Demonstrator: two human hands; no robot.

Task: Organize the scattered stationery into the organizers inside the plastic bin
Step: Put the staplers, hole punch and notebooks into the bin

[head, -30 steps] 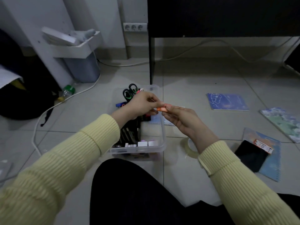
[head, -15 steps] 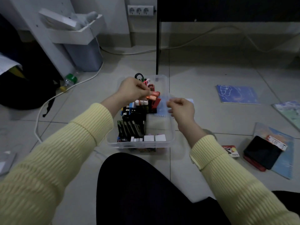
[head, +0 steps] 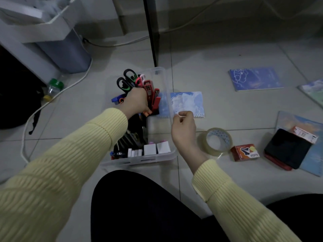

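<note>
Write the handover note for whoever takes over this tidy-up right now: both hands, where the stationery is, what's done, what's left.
Left hand: down in the clear plastic bin, fingers curled round a small orange item at the black organizer.
Right hand: fingers curled beside the bin's right wall; whether it grips anything cannot be told.
Done: green-handled scissors, red staplers and white blocks are in the bin.
Left on the floor: clear tape roll, small red box, flat black case, blue cloud-print notepad, blue notebook.
</note>
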